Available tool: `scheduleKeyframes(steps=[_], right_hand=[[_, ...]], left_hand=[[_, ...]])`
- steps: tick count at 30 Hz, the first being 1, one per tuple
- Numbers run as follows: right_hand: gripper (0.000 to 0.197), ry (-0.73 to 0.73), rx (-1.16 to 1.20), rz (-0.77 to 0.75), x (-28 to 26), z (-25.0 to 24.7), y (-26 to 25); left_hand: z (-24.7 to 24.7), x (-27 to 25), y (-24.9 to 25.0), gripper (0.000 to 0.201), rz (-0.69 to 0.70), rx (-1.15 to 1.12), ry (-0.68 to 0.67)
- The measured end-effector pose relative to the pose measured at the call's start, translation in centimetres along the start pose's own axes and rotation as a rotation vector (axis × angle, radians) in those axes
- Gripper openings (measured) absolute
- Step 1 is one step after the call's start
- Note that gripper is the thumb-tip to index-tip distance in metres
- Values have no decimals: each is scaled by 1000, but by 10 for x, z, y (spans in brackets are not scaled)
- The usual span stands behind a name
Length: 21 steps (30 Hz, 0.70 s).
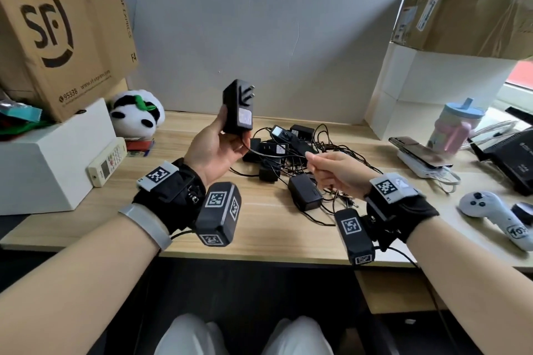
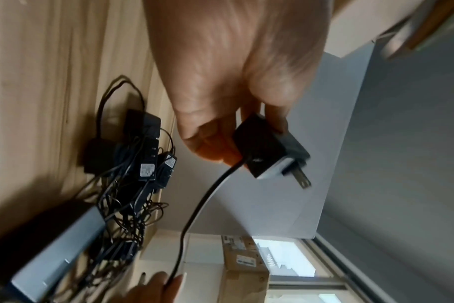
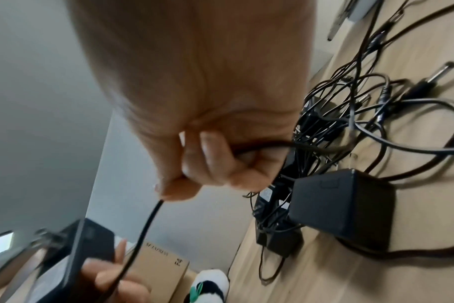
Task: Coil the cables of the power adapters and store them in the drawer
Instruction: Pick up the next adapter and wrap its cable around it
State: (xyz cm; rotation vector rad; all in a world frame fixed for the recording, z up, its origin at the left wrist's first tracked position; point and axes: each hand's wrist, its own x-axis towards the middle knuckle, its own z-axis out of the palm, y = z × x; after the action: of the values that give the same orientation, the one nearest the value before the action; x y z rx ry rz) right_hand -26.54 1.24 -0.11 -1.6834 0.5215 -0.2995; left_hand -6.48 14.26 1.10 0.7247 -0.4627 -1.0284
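Observation:
My left hand [image 1: 215, 147] grips a black power adapter [image 1: 238, 106] upright above the wooden desk [image 1: 173, 222], its two prongs pointing up and right. In the left wrist view the same adapter [image 2: 268, 146] sits between my curled fingers. Its thin black cable [image 1: 271, 154] runs right to my right hand [image 1: 331, 170], which pinches it between thumb and fingers; in the right wrist view that cable [image 3: 145, 223] leaves my fingertips [image 3: 176, 188] toward the adapter. Behind both hands lies a tangled pile of several black adapters and cords [image 1: 291, 153]. No drawer is visible.
An SF cardboard box [image 1: 57, 46] on a white box, a panda plush [image 1: 135, 112] and a remote [image 1: 108, 160] stand left. At right are a phone on a white block [image 1: 421, 153], a cup [image 1: 455, 127], a white controller [image 1: 490, 210] and stacked boxes [image 1: 461, 14].

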Motion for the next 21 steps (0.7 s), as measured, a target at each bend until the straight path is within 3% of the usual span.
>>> scheduleKeyframes(steps=[4,7,10,14,17,21], right_hand=[[32,102,-20,100,1,-14,-3],[31,133,-2,76,1,-15,-20],[31,139,-22,-22,-3,-10,-39],[32,19,-181,-78,-13,3,-43],[28,-69,-338,-96,-18,17,-30],[27,-81,-419,-102,-18,24,-9]], left_hand=[[7,-13,-6,27,-17,467,-160],[15,-17,-14,19,15,916,-293],[13,-11,-27,19,195,1292,-199],[4,3,-37,29,334,1178,155],[6,4,-39,25,313,1003,236],[14,1,-40,22,201,720,287]])
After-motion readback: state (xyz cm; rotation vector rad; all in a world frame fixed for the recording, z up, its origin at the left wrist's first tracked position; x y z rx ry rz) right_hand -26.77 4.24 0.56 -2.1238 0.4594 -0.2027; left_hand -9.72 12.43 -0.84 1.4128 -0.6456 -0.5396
